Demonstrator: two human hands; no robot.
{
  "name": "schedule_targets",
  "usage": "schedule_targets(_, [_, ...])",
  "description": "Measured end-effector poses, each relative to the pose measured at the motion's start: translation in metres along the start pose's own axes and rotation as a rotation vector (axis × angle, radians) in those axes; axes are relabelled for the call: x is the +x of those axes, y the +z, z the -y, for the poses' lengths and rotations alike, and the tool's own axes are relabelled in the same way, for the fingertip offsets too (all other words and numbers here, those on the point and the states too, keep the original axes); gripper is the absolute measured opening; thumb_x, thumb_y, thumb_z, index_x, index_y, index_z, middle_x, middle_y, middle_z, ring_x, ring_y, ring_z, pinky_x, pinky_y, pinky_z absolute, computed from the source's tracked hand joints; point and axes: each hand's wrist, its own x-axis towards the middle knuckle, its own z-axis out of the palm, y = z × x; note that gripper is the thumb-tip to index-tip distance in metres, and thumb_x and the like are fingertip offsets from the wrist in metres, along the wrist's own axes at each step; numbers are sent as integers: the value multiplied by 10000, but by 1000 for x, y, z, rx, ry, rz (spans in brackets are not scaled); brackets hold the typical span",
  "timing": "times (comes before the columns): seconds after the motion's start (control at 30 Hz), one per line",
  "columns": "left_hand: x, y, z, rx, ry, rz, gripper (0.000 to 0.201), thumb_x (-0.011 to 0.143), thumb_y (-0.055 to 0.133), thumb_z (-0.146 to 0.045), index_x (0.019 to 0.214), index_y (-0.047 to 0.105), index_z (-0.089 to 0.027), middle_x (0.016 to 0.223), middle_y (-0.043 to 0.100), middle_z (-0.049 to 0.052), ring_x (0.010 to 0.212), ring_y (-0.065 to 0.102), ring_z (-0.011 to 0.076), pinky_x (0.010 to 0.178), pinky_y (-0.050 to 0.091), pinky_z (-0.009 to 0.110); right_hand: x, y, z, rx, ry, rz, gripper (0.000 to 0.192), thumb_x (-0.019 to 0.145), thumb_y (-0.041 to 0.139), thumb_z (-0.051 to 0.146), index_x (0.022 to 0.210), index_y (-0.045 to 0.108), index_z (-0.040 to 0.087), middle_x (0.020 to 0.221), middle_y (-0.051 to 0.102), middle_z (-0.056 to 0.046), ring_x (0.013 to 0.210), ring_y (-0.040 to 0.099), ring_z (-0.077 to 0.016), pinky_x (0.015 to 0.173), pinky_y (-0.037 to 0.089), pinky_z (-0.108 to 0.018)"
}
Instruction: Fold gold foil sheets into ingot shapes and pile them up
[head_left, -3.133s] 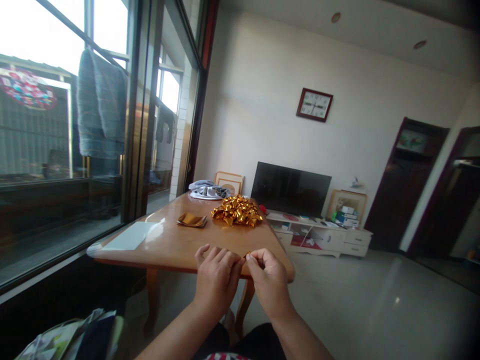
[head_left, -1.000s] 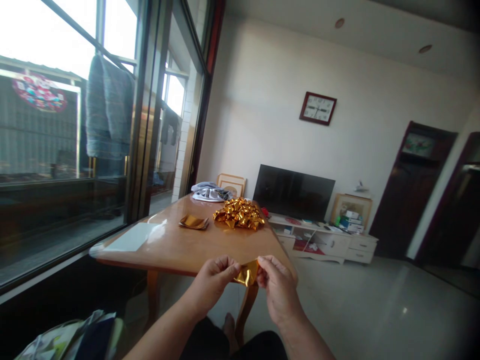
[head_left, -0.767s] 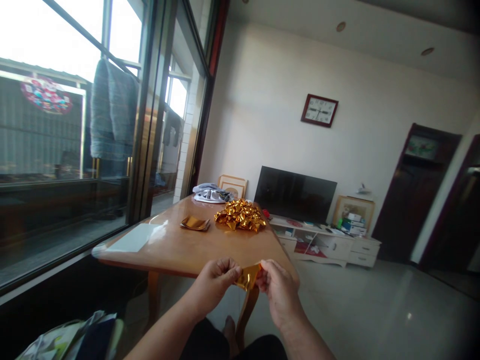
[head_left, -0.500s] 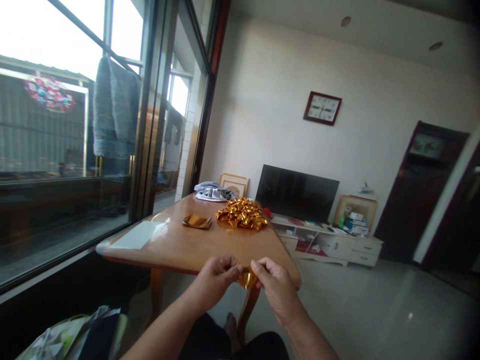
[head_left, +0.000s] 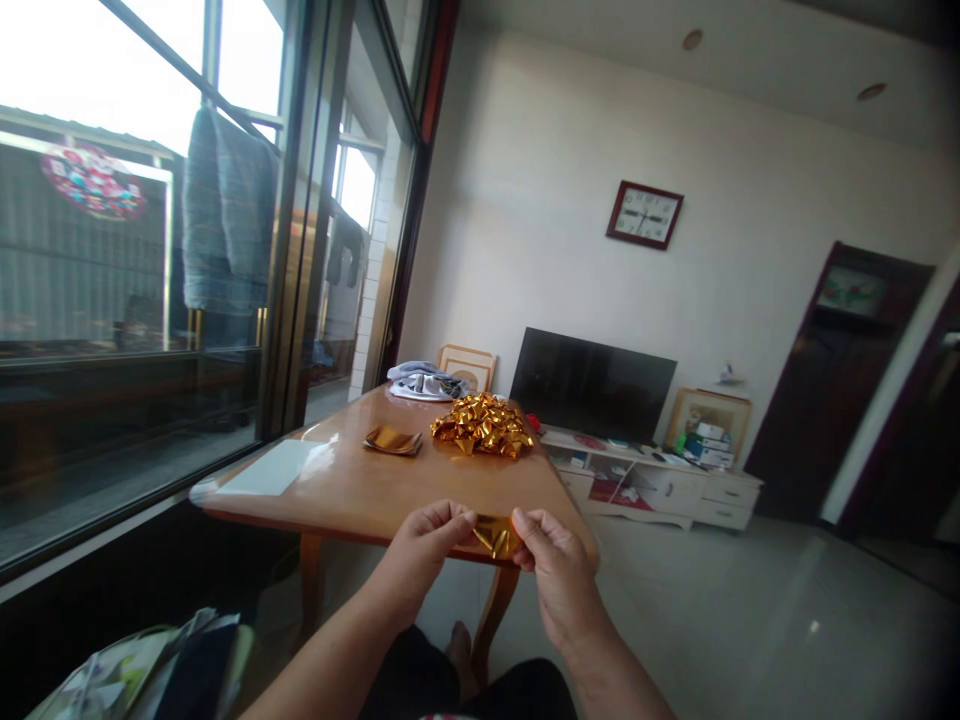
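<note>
A small piece of shiny gold foil (head_left: 496,537) is stretched between my two hands, just over the near edge of the wooden table (head_left: 420,490). My left hand (head_left: 429,550) pinches its left end between thumb and fingers. The right end is pinched by my right hand (head_left: 553,560). Creases run across the foil's middle. Beyond, on the tabletop, lies a heap of crumpled gold foil pieces (head_left: 484,427). To its left sits a flat stack of gold foil sheets (head_left: 392,441).
A pale flat sheet (head_left: 266,468) lies at the table's left. Folded cloth (head_left: 424,381) rests at the far end, near a framed picture. Behind stand a television (head_left: 592,385) and a white cabinet (head_left: 667,490). A bag with papers (head_left: 161,670) is at lower left.
Both hands have risen slightly, and they are a little farther apart. More of the gold foil between them now shows, spread flatter than before. The heap and stack are unchanged.
</note>
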Motion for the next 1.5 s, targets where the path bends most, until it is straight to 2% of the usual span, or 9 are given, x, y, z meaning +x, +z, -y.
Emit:
schedule_targets(0.17, [5,-6,7,-25,-8,74,354,843,674,-482,776,665,-135,774,698,62,731,622,182,737,450,296,2,-4,-1,-17,-4,59,385,758,737,568,785,686,187,666,628,-11,620,538,-155,581,410,-262])
schedule_targets(0.3, [6,-11,12,216,47,127,345,852,667,-459,752,654,-129,696,629,31,653,546,139,637,406,254,-1,-8,8,-192,-89,235,331,817,709,499,922,717,185,808,691,-42,744,614,-191,673,474,-287])
schedule_targets(0.43, [3,-10,8,390,93,153,341,873,637,-454,762,657,-132,678,597,16,634,491,126,596,364,245,-6,-8,15,-348,-86,380,303,858,662,461,817,712,166,697,665,-29,645,600,-165,597,459,-261])
schedule_targets(0.7, [2,-4,-2,150,27,129,300,860,655,-416,763,627,-134,704,602,8,682,517,130,679,394,255,-7,-8,14,-351,-94,359,304,888,630,441,805,659,150,681,594,4,626,533,-120,568,434,-221])
schedule_targets(0.87, [1,-9,0,253,59,162,236,880,635,-347,790,630,-129,710,586,1,677,494,122,653,370,252,-8,-6,11,-315,-25,415,295,883,642,438,861,664,144,713,598,-2,638,528,-118,567,429,-225])
schedule_targets(0.97, [1,-8,2,269,59,164,251,879,636,-358,782,627,-127,710,589,9,679,506,129,656,382,259,-8,-5,10,-328,-52,398,296,883,643,437,846,657,144,696,581,2,627,515,-114,555,419,-221])
schedule_targets(1.1, [3,-3,6,183,83,55,296,914,582,-415,806,608,-140,737,587,16,706,528,139,684,417,266,-8,-4,9,-339,-103,322,306,892,628,447,820,636,150,673,563,13,605,496,-109,537,406,-215])
schedule_targets(1.23, [1,-2,8,366,226,-166,252,893,624,-393,797,593,-162,740,557,1,714,509,136,673,405,253,-8,-3,9,-323,-165,248,305,897,620,450,815,632,157,663,569,16,599,508,-114,536,410,-214])
schedule_targets(1.5, [-1,9,16,558,374,-248,156,875,640,-327,824,653,-180,810,653,35,842,597,197,770,458,304,-10,2,10,-360,-249,187,281,899,607,434,813,644,169,692,626,-7,620,551,-140,569,448,-230])
